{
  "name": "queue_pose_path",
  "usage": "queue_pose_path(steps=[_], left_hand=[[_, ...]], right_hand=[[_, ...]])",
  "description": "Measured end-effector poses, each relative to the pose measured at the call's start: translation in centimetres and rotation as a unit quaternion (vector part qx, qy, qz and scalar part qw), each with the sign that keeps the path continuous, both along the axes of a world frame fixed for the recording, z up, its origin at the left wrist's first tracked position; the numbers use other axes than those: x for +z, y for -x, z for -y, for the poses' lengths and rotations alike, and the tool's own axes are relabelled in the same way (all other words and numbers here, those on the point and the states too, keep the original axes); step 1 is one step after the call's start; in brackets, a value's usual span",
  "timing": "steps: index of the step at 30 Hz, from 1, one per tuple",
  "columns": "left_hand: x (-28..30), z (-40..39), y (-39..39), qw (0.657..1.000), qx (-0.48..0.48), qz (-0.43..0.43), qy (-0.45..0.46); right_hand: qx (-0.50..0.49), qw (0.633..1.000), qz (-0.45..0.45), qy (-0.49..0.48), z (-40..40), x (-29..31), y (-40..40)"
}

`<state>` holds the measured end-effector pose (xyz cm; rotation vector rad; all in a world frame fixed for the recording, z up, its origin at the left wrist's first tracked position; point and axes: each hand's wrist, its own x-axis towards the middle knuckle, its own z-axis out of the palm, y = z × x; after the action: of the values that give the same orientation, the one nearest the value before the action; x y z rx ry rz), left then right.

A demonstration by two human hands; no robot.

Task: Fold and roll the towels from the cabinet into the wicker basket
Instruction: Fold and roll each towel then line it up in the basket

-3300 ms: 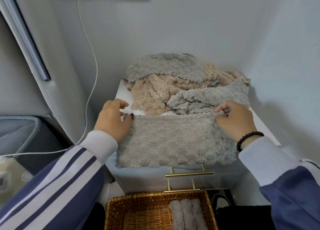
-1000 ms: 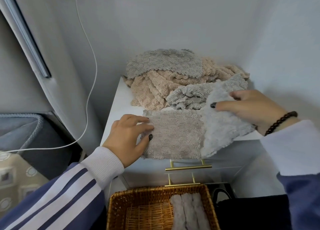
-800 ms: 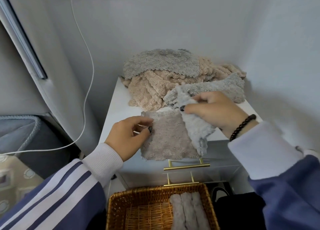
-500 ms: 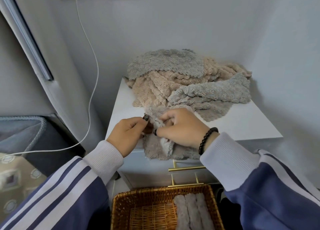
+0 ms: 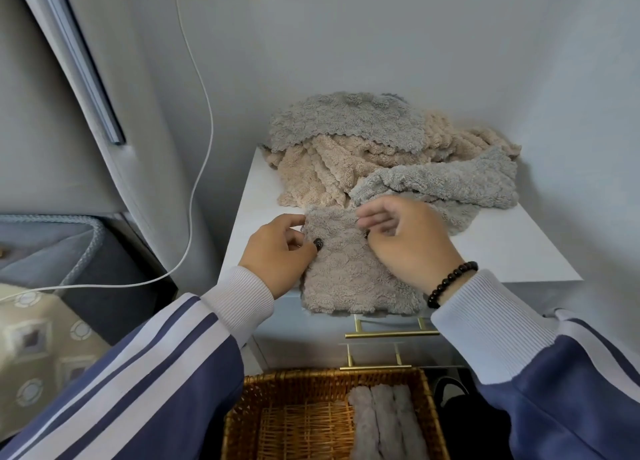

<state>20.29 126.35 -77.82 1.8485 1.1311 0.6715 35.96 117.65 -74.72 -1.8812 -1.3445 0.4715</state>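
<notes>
A folded grey-beige towel [image 5: 349,279] lies at the front edge of the white cabinet top [image 5: 502,251], its lower edge hanging a little over the front. My left hand [image 5: 277,251] pinches the towel's left edge with thumb and fingers. My right hand [image 5: 405,241] rests on the towel's upper right part, fingers curled; its fingertips are blurred. Behind them sits a heap of grey and beige towels [image 5: 381,154]. The wicker basket [image 5: 311,418] stands below, with three rolled grey towels [image 5: 384,421] in its right side.
Two gold drawer handles [image 5: 388,335] run across the cabinet front above the basket. A white cable [image 5: 201,148] hangs down the left wall. Walls close in behind and on the right. A dark padded seat [image 5: 52,245] is at the left.
My right hand carried the towel's right end over to the left, folding it to about half its width. Both hands now sit on the narrower folded towel.
</notes>
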Motion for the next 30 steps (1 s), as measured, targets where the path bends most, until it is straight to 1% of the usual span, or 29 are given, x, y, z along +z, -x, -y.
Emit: queue_pose_path(steps=[2, 4, 5, 7, 11, 13, 16, 20, 22, 24, 26, 27, 30], left_hand=[[-0.1, 0.1, 0.0, 0.999, 0.006, -0.022, -0.036], [-0.2, 0.3, 0.1, 0.997, 0.015, -0.039, -0.071], [-0.2, 0.4, 0.0, 0.995, 0.019, -0.052, -0.087], [0.0, 0.4, 0.0, 0.989, 0.022, -0.082, -0.118], [0.5, 0.4, 0.3, 0.973, 0.039, -0.159, -0.163], [0.9, 0.6, 0.1, 0.975, 0.054, -0.166, -0.139], [1.4, 1.0, 0.0, 0.986, 0.072, -0.14, -0.05], [1.7, 1.4, 0.4, 0.989, 0.052, -0.118, 0.079], [2.1, 1.6, 0.5, 0.985, 0.032, -0.119, 0.123], [2.4, 1.6, 0.5, 0.981, 0.011, -0.145, 0.13], [2.4, 1.7, 0.5, 0.979, -0.013, -0.152, 0.137], [2.3, 1.8, 0.5, 0.98, -0.026, -0.152, 0.127], [1.9, 1.5, 0.8, 0.984, -0.034, -0.17, 0.047]], right_hand=[[-0.006, 0.995, 0.101, -0.011, 0.5, -0.1, -1.2], [0.04, 0.983, 0.176, 0.02, 1.0, -0.6, -1.8], [0.067, 0.977, 0.198, 0.042, 1.3, -1.1, -1.8], [0.093, 0.969, 0.218, 0.069, 1.7, -2.3, -1.5], [0.077, 0.965, 0.241, 0.063, 1.9, -3.6, -1.3], [0.068, 0.964, 0.246, 0.078, 1.7, -3.8, -1.5], [0.043, 0.96, 0.263, 0.086, 1.2, -4.1, -0.9], [0.022, 0.958, 0.274, 0.08, 1.1, -4.5, -0.4], [0.016, 0.959, 0.273, 0.074, 1.1, -4.6, -0.4], [0.016, 0.96, 0.27, 0.078, 1.1, -4.5, -0.2], [0.02, 0.959, 0.269, 0.08, 1.2, -4.4, -0.1], [0.026, 0.959, 0.271, 0.077, 1.3, -4.2, 0.0], [0.061, 0.958, 0.271, 0.079, 1.7, -3.3, -0.2]])
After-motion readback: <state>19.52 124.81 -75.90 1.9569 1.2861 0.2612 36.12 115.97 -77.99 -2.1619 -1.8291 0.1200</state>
